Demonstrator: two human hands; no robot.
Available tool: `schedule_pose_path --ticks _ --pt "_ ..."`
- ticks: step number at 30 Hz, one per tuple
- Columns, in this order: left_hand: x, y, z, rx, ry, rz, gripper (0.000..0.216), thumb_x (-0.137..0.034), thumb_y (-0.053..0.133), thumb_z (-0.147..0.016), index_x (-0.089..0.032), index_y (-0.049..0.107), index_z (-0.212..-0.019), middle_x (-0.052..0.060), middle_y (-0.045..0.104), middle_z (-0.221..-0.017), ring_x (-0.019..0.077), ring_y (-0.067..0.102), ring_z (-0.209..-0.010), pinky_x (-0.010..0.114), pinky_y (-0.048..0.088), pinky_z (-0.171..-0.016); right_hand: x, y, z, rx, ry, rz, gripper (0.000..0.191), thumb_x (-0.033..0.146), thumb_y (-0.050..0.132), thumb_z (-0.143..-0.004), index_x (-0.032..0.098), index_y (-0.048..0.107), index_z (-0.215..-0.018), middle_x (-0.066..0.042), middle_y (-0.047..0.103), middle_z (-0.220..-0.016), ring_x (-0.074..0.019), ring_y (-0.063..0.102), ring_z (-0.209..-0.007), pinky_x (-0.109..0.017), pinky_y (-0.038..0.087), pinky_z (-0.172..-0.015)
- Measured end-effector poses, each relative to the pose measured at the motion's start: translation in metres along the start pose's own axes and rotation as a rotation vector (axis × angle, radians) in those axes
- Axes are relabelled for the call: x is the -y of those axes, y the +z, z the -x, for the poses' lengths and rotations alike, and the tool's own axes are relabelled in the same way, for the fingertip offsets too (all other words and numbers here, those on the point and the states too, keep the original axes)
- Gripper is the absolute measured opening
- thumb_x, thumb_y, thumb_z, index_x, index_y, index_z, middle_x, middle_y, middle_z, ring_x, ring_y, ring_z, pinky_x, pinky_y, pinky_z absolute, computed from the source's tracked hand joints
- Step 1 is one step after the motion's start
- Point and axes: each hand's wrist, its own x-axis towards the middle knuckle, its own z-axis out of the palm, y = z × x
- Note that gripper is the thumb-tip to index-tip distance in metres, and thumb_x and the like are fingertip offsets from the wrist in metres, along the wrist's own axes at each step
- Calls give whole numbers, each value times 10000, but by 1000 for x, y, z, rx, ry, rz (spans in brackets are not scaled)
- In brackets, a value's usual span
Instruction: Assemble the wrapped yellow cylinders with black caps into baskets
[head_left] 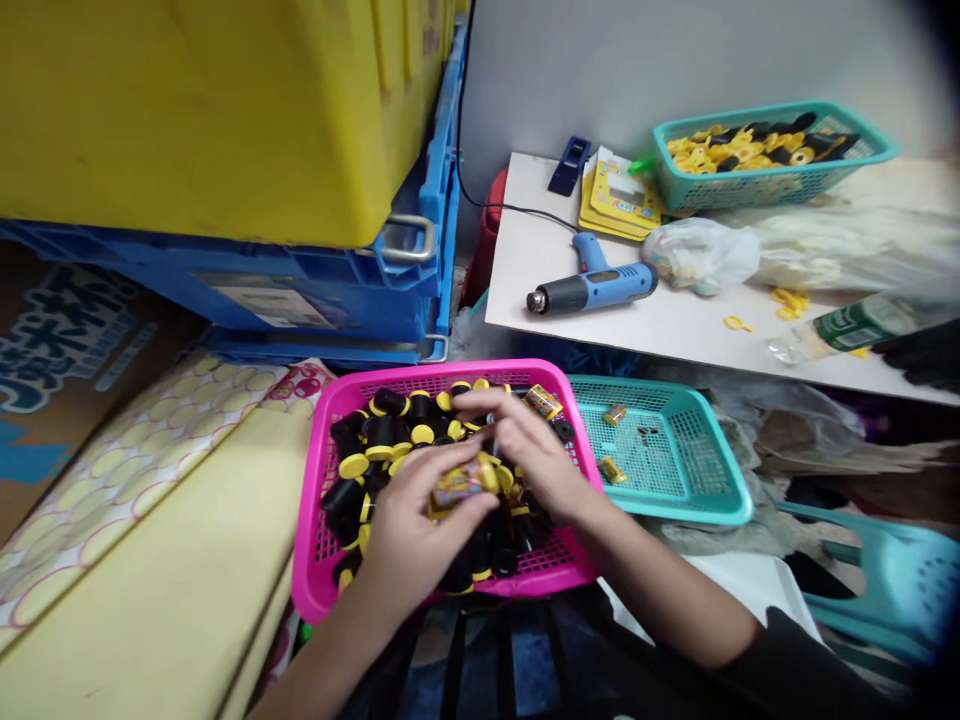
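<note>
My left hand [422, 530] is closed around a small tub in a bright printed yellow wrapper [461, 484], slightly blurred. Just beyond and to its right, my right hand [536, 455] reaches over with bent fingers. Its thumb is hidden and its fingertips are smeared, so I cannot make out any hold. Both hands are above a pink basket [306, 500] full of black tubs with yellow lids [379, 435]. Another wrapped tub [543, 402] lies at the basket's far right, near my right hand.
A teal basket [720, 470] with a few wrapped pieces adjoins on the right. Behind, a white table [517, 250] bears a blue heat gun [600, 285], a basket of yellow and black parts [772, 185] and plastic bags [705, 255]. Blue and yellow crates [322, 300] stand at the left.
</note>
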Motion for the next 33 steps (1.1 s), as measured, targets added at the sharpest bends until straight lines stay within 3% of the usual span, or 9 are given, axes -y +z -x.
schedule_pose_path --ticks 3,5,7,9,13,16,20,25,33 --pt "-2 8 0 232 68 -116 618 -313 840 -675 -335 661 -1266 58 580 -1422 331 436 -1378 492 309 -1162 13 -26 -5 -272 -56 260 324 477 508 -955 216 631 -1104 -62 642 -1098 -170 593 -997 -315 469 -878" --pt "0 1 -1 297 102 -148 475 -301 756 -774 -340 679 -1240 49 615 -1382 303 501 -1328 467 339 -1144 12 -36 -13 -268 -8 505 247 401 546 -937 200 657 -1029 -60 667 -1000 -172 598 -912 -326 456 -843" --pt "4 -13 -2 244 161 -207 284 -265 684 -836 -332 755 -1103 43 731 -1189 266 628 -1156 404 418 -1071 7 -36 -21 -107 52 706 183 330 577 -911 187 681 -956 -59 681 -935 -182 594 -879 -337 441 -822" --pt "10 -32 -4 76 195 -279 185 -240 676 -837 -319 798 -952 33 778 -994 243 679 -974 353 471 -973 0 -27 -28 89 98 821 158 294 588 -902 181 699 -908 -61 688 -905 -186 590 -866 -338 429 -802" --pt "19 -63 -3 -228 90 -325 116 -230 748 -760 -299 805 -834 21 767 -884 225 662 -821 286 495 -796 -4 -2 -36 358 84 905 233 379 610 -910 171 710 -889 -79 677 -905 -204 569 -902 -355 423 -819" --pt "22 -68 0 -201 35 -287 117 -226 775 -723 -290 807 -816 24 767 -868 224 662 -832 268 491 -768 -2 7 -35 510 30 954 280 420 704 -841 167 697 -963 -89 641 -984 -229 525 -978 -372 429 -856" --pt "25 -61 -1 -103 83 -309 121 -238 726 -784 -292 807 -855 30 770 -866 219 670 -835 288 487 -830 -7 10 -26 639 -29 1003 411 290 778 -778 176 629 -1144 -99 557 -1107 -236 454 -1036 -381 439 -891" --pt "25 -55 -4 -41 162 -375 144 -262 675 -843 -289 802 -907 36 773 -898 217 684 -860 301 502 -838 -12 9 -11 605 -75 1016 571 378 786 -767 189 547 -1250 -115 480 -1192 -234 423 -1053 -405 434 -920" --pt "25 -58 -4 -54 159 -390 144 -271 654 -853 -262 789 -901 31 772 -917 205 693 -858 299 518 -845 -26 8 -11 449 -294 1027 108 284 634 -906 190 675 -938 -80 556 -1080 -197 443 -985 -335 387 -851"
